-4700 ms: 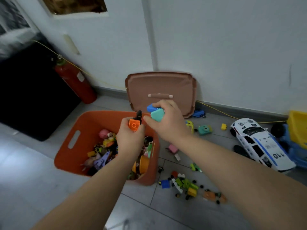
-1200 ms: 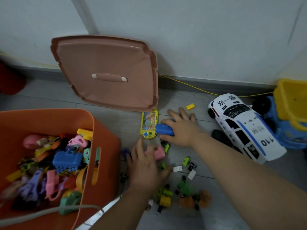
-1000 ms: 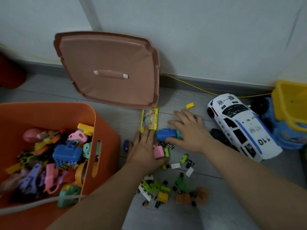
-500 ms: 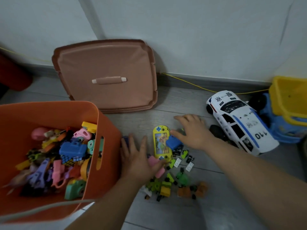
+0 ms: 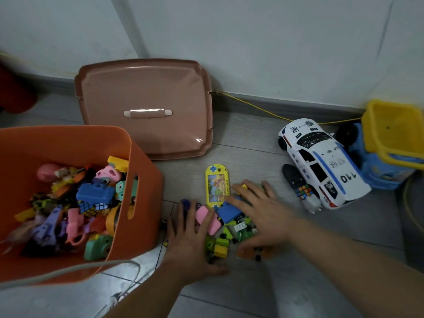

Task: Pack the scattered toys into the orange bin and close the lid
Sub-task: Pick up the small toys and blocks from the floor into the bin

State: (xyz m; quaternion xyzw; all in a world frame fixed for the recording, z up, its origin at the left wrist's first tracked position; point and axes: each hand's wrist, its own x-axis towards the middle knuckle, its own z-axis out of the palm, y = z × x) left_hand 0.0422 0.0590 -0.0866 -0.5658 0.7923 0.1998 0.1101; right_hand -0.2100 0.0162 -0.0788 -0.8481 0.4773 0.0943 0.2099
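Note:
The orange bin stands open at the left, filled with several small toys. Its brown-pink lid leans against the wall behind it. On the floor between bin and police car lies a pile of small bricks, a pink block, a blue block and a yellow handheld water game. My left hand lies flat with fingers spread on the pile's left side, touching the pink block. My right hand lies spread on the pile's right side, fingers by the blue block.
A white police toy car lies to the right, with a small colour cube against it. A blue and yellow toy truck stands at the far right. A yellow cord runs along the wall. A grey cable crosses the bin's front.
Both hands have drawn the scattered bricks, blocks and the yellow game closer together and toward me. The view has shifted slightly; the bin has not moved.

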